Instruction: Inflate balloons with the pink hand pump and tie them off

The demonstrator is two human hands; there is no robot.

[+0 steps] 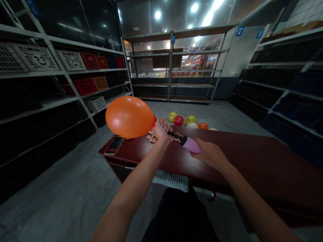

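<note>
- Currently, in the head view, the orange balloon (129,117) is plump and hangs over the table's left end, its neck at the left hand (163,130).
- That left hand is closed around the neck, where the front end of the pump (191,145) meets it; the fingers hide the exact join, so how far the neck sits over the tip cannot be told.
- As for the right hand (209,154), it is wrapped around the rear of the pump's purple body.
- Possibly the neck could slip off and let the air out, if the left fingers loosened or the right hand pulled the pump askew.
- Perhaps, too, the skin could burst from too much air, or from rubbing against something rough.
- A swing to the left might brush the dark phone-like object (114,144), blurred out on the table (239,151) just below the balloon.
- Both forearms reach forward: the left slants up and rightward, the right comes in from the lower right, and the pump slopes down between the hands.
- Beneath them lie pale curled strips (152,137); beyond the far edge are several loose balloons (178,120).
</note>
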